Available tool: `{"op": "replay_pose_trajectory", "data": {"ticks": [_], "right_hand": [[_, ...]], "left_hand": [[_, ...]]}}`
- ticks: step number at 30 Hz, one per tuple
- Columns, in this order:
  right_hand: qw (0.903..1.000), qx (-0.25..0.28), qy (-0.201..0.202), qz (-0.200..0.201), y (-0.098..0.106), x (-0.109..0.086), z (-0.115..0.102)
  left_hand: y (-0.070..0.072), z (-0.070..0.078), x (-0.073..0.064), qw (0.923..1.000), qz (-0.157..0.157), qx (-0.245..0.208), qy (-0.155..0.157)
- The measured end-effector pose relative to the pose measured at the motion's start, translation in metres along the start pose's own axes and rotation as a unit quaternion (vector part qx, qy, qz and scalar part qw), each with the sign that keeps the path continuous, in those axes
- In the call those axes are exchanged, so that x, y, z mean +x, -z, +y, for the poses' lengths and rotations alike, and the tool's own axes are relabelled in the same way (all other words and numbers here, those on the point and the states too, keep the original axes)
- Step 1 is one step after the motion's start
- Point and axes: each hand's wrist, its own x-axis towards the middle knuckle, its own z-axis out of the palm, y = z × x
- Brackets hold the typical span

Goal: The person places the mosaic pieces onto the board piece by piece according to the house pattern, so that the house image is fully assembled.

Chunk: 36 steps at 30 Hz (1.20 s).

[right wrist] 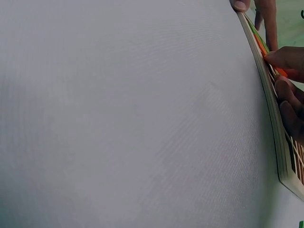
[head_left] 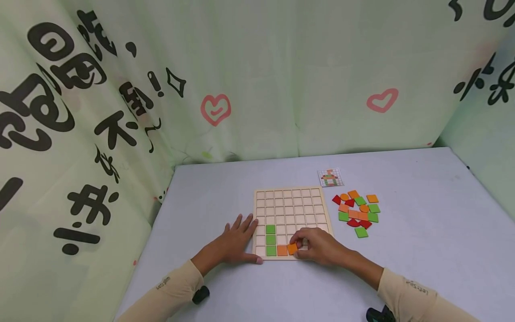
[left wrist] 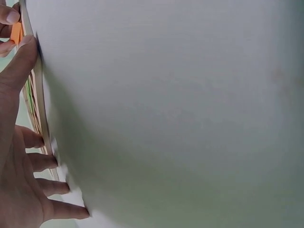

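Note:
A wooden grid board (head_left: 289,209) lies flat near the front middle of the table. Three green square tiles (head_left: 271,239) fill a column near its left side, and an orange square tile (head_left: 282,250) sits beside the lowest one. My right hand (head_left: 318,247) pinches another orange tile (head_left: 292,249) between thumb and fingers, over the bottom row just right of that tile. Spread along the board's left edge, my left hand (head_left: 237,241) has straight fingers, its thumb at the lower left corner. In the left wrist view the thumb (left wrist: 23,61) touches the board's edge.
Right of the board lie loose tiles (head_left: 363,216) in orange, red and green, some square, some round or pointed. A pattern card (head_left: 331,177) with a coloured figure on a grid rests behind the board. Curtains (head_left: 297,80) hang along the table's back and sides.

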Motion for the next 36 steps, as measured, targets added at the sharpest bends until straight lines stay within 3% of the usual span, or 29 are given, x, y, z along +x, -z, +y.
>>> {"op": "replay_pose_trajectory", "data": {"ticks": [18,36], "right_hand": [[1.0,-0.006,-0.001,-0.005,0.0016,0.0011,-0.0005],[0.9988,-0.041,-0.019,0.021,-0.0006,-0.0008,-0.006]], "left_hand": [[0.0074,0.0038,-0.0009,0.9995,-0.009,-0.028,0.013],[0.0065,0.0042,-0.0003,0.9997,-0.011,-0.014,0.019]]}}
